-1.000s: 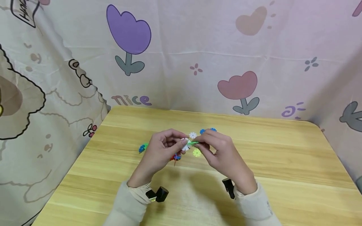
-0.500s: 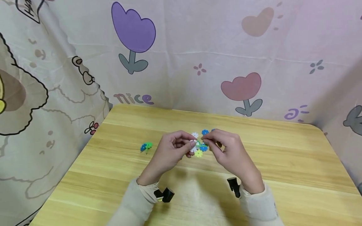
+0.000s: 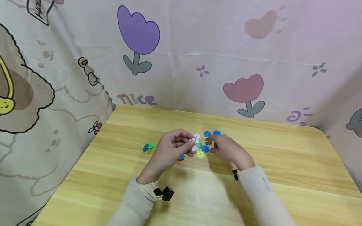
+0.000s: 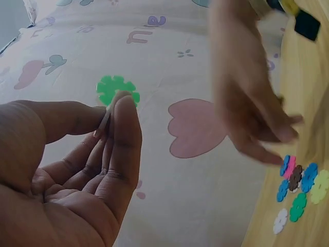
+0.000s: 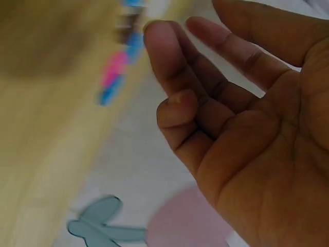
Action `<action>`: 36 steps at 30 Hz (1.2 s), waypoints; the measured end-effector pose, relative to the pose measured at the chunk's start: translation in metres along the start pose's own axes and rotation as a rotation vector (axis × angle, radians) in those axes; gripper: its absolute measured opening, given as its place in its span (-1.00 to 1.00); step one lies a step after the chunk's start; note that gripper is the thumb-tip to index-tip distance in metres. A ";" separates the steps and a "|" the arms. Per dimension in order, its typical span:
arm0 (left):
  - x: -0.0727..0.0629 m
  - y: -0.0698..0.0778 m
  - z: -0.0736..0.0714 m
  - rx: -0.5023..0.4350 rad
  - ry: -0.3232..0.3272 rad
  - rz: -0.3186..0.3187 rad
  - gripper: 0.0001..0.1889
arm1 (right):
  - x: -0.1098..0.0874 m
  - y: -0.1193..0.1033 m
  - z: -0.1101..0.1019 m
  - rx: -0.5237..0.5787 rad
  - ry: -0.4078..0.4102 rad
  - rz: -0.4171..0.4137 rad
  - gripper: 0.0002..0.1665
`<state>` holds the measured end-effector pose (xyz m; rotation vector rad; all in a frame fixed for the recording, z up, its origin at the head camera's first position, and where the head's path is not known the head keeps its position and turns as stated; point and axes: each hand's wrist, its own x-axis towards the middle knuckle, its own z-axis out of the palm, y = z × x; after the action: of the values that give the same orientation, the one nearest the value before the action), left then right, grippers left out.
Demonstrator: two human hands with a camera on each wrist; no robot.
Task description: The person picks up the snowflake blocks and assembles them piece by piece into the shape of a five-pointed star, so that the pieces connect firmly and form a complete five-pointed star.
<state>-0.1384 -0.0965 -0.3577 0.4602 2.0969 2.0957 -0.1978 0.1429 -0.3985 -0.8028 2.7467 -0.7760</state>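
My left hand (image 3: 173, 150) pinches a white snowflake disc (image 3: 193, 146) between thumb and fingertips, above the table. A green snowflake disc (image 4: 115, 88) stands out from the white one, slotted onto it. My right hand (image 3: 230, 150) holds nothing; its fingers are loosely bent in the right wrist view. It hovers at the right of several loose discs, among them a brown disc (image 3: 208, 141), a blue disc (image 3: 205, 148) and a yellow disc (image 3: 200, 154). A pink disc (image 4: 292, 165) lies by a blue one in the left wrist view.
On the wooden table (image 3: 118, 188), a joined blue-and-green disc piece (image 3: 150, 146) stands left of my left hand. Another piece with a blue disc (image 3: 182, 157) shows partly below that hand. A patterned cloth (image 3: 181, 40) hangs behind the table.
My right hand has let go of the green disc and moved right, away from the left hand. The left hand keeps its pinch on the white disc.
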 end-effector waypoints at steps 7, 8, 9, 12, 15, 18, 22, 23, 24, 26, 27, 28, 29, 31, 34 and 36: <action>0.000 -0.003 0.001 -0.046 -0.028 0.002 -0.86 | 0.028 0.015 0.020 -0.186 -0.064 0.023 -0.65; 0.001 -0.003 0.001 -0.047 -0.028 0.003 -0.86 | 0.029 0.016 0.021 -0.204 -0.055 0.027 -0.66; 0.001 -0.003 0.001 -0.048 -0.026 0.004 -0.86 | 0.030 0.017 0.023 -0.218 -0.047 0.031 -0.68; 0.001 -0.002 0.001 -0.048 -0.025 0.004 -0.86 | 0.032 0.018 0.027 -0.229 -0.022 0.035 -0.78; 0.000 -0.001 0.001 -0.040 -0.027 0.003 -0.86 | 0.032 0.018 0.030 -0.208 -0.012 0.048 -0.85; 0.000 0.000 0.000 -0.030 -0.019 0.001 -0.84 | 0.032 0.017 0.033 -0.175 -0.016 0.072 -0.87; -0.001 -0.001 -0.001 -0.024 -0.015 0.000 -0.84 | 0.034 0.016 0.037 -0.151 -0.040 0.111 -0.87; -0.001 -0.001 -0.001 -0.025 -0.016 0.000 -0.84 | 0.034 0.015 0.038 -0.147 -0.048 0.114 -0.86; -0.001 -0.002 -0.001 -0.025 -0.016 0.000 -0.84 | 0.034 0.015 0.038 -0.148 -0.053 0.111 -0.85; -0.001 -0.002 -0.002 -0.026 -0.016 0.000 -0.84 | 0.034 0.014 0.039 -0.140 -0.057 0.103 -0.84; -0.002 -0.002 -0.002 -0.026 -0.015 0.000 -0.84 | 0.033 0.014 0.039 -0.135 -0.062 0.097 -0.84; -0.002 -0.002 -0.002 -0.026 -0.014 -0.001 -0.84 | 0.033 0.014 0.039 -0.128 -0.067 0.096 -0.83; -0.002 -0.002 -0.002 -0.024 -0.012 -0.001 -0.83 | 0.032 0.014 0.039 -0.126 -0.071 0.091 -0.83; -0.002 -0.002 -0.003 -0.020 -0.010 -0.001 -0.85 | 0.032 0.014 0.038 -0.116 -0.073 0.091 -0.82; -0.002 -0.003 -0.003 -0.021 -0.011 0.003 -0.87 | 0.033 0.014 0.037 -0.126 -0.066 0.092 -0.81; -0.001 -0.003 -0.003 -0.023 -0.013 0.006 -0.87 | 0.034 0.014 0.036 -0.141 -0.055 0.083 -0.79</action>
<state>-0.1383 -0.0996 -0.3609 0.4764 2.0651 2.1123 -0.2220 0.1184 -0.4374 -0.7181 2.7900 -0.5408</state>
